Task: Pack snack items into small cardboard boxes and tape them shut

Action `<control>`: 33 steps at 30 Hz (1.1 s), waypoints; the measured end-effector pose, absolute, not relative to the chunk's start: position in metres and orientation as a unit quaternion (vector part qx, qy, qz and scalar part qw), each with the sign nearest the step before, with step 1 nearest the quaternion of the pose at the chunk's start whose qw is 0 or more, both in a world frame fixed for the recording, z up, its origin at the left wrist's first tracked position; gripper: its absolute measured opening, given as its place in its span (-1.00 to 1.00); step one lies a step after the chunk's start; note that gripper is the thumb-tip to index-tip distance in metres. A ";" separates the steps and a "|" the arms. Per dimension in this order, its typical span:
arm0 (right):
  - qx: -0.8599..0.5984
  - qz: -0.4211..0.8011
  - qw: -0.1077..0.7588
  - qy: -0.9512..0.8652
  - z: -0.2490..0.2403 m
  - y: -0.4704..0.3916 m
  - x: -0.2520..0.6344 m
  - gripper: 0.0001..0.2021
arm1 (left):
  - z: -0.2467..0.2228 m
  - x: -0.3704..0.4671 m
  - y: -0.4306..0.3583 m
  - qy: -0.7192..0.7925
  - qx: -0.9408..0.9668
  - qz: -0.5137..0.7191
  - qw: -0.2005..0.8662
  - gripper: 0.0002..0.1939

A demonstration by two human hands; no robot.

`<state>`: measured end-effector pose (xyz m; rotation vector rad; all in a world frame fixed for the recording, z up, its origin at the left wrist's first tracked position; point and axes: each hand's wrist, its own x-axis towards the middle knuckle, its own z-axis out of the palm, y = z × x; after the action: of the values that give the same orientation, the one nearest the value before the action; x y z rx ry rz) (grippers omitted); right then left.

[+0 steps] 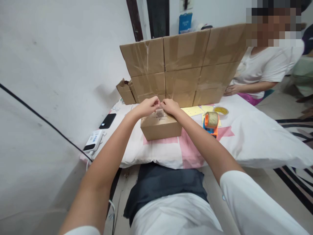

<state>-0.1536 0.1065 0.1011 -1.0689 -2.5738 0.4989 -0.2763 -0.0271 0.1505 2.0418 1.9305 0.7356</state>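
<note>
A small brown cardboard box [161, 130] sits on the cloth in front of me, with dark printed marks on its top. Above its far edge, my left hand [152, 105] is closed, fingertips pinched together. My right hand [170, 107] meets it from the other side, also closed, its wrist close over the box's right part. Whatever the fingertips pinch, if anything, is too small to make out. To the right of the box stands an orange and blue tape dispenser [210, 124] loaded with a roll of tape.
Behind the box rises a wall of stacked cardboard boxes [183, 52]. A yellowish tape roll [221, 111] lies near the dispenser on the patterned cloth [254, 137]. At left are a black phone [108, 121] and a white power bank [94, 141]. Another person [264, 68] sits at right.
</note>
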 end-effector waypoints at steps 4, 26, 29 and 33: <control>-0.257 0.306 0.299 -0.866 0.106 0.107 -0.145 -0.43 | 0.148 -0.285 -0.029 0.642 0.676 0.342 0.115 -0.94; -0.221 0.530 0.352 -0.739 0.112 0.051 -0.120 -0.67 | 0.136 -0.283 -0.043 0.615 0.672 0.405 -0.082 -0.83; -0.261 0.383 0.413 -0.784 0.116 0.040 -0.113 -0.71 | 0.134 -0.275 -0.041 0.626 0.664 0.388 -0.128 -0.80; -0.279 0.313 0.441 -0.794 0.122 0.030 -0.108 -0.75 | 0.135 -0.272 -0.039 0.630 0.649 0.369 -0.215 -0.82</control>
<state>-0.1075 0.0304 0.1216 -0.6930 -1.9708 0.7762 -0.2716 -0.0393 0.1348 2.3738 2.3061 1.3501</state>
